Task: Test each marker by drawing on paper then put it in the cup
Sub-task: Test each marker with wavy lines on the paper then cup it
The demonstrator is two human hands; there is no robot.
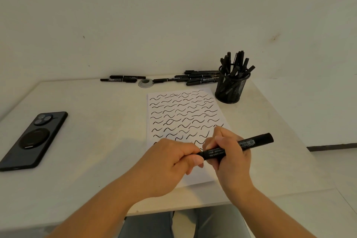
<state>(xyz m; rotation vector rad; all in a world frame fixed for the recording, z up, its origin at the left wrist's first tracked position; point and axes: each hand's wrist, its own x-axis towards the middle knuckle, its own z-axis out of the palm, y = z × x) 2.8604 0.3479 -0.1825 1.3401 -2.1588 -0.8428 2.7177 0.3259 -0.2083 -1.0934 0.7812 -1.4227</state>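
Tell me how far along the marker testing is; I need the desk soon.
Done: squiggles fill most of the paper, markers crowd the mesh cup. In hand: left hand and right hand grip one marker. Left: loose markers along the wall.

I am seeing: both hands, left hand [170, 157] and right hand [229, 152], gripping one black marker [236, 146] over scribbled paper [183, 114]; mesh cup [230, 88] standing beyond.

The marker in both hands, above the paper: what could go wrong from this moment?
1. The left hand grips one end of the marker while the right hand holds the barrel; a sudden pull could jerk it and smear ink on fingers or the paper.
2. The cup is already crowded with markers, so adding another might tip it.
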